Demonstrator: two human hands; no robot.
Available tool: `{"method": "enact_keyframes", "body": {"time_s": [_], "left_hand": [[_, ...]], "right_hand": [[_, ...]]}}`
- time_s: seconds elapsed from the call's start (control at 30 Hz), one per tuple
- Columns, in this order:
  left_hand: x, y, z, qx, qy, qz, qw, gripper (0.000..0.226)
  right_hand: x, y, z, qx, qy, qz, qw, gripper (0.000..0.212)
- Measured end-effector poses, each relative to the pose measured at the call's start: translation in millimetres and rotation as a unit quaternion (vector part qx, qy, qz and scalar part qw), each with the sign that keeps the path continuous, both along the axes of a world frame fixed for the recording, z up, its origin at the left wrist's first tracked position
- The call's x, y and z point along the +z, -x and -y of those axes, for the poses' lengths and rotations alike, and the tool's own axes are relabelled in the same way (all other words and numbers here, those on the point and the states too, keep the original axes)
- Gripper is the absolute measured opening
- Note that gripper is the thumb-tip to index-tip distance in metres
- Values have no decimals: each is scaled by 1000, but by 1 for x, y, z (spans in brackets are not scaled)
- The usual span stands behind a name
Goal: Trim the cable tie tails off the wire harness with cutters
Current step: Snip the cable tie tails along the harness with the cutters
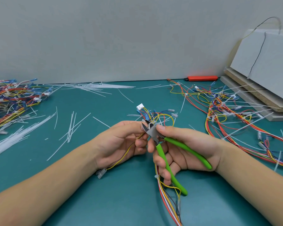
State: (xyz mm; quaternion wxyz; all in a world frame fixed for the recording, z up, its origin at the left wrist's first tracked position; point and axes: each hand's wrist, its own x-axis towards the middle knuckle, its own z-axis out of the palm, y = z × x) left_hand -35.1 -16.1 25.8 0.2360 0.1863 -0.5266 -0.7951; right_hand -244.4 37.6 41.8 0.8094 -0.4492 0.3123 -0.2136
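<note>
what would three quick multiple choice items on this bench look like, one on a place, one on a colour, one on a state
1. Where does the orange utility knife lie?
A. at the back of the mat by the wall
B. under the left forearm
C. on top of the left harness pile

2. What colour are the handles of the cutters?
A. red
B. green
C. black

3. How are the cutter jaws?
A. closed flat
B. hidden under the mat
C. apart, at the wire harness

Answers:
1. A, the knife sits along the wall edge, left of the leaning grey boards.
2. B, both grips in the right hand are bright green.
3. C, the two blade tips stand spread beside the left hand, which holds the harness wires.
</note>
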Motion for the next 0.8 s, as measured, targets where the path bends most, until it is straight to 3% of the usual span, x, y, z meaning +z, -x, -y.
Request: {"method": "enact_keyframes", "body": {"time_s": [0.3, 0.8], "left_hand": [[-2, -1, -1, 14, -20, -18, 1000, 8], [1, 0, -1, 3, 0, 3, 1000, 22]], "right_hand": [[5, -2, -5, 4, 10, -21, 1000, 45], [1, 0, 0, -12, 7, -10, 1000, 49]]}}
